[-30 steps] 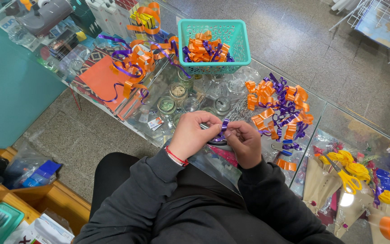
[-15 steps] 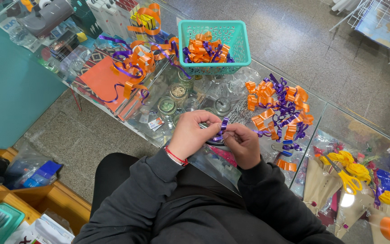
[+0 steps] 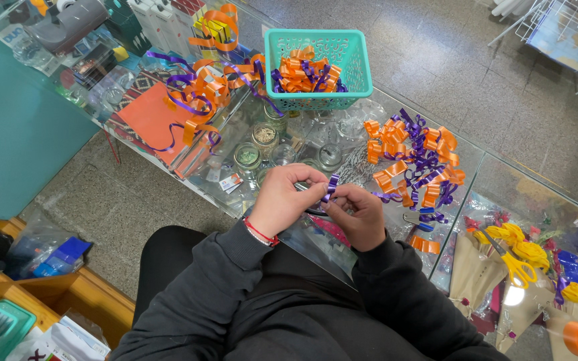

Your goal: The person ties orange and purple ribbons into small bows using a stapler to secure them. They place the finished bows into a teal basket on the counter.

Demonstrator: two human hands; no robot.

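**While both hands pinch one slippery ribbon, the loop can spring free**

While the left hand (image 3: 281,198) and the right hand (image 3: 359,214) meet over the near edge of the glass table (image 3: 503,177), each has its fingertips pressed together on the same short piece of shiny purple curling ribbon (image 3: 332,188), which stands up between the two thumbs. That ribbon is the thing in work, held just above the glass and close to the person's lap.

Such ribbon looks stiff and glossy, so I judge the chief risk to be a slip: if either pinch eases, the folded strip may uncurl and the shape be lost. Because the hands sit right at the table's edge, a dropped piece could fall past the glass onto the dark clothing or the stone floor (image 3: 436,60) below.

Just beyond the right hand lies a heap of orange and purple ribbon bows (image 3: 413,157), with loose tails reaching toward the fingers; a careless sweep of the wrist could snag one and drag the heap. Yellow-handled scissors (image 3: 513,257) rest well to the right, apart from both hands, so they pose little hazard now. The teal plastic basket of finished bows (image 3: 319,60) stands farther back and seems safely out of reach of a stray elbow.
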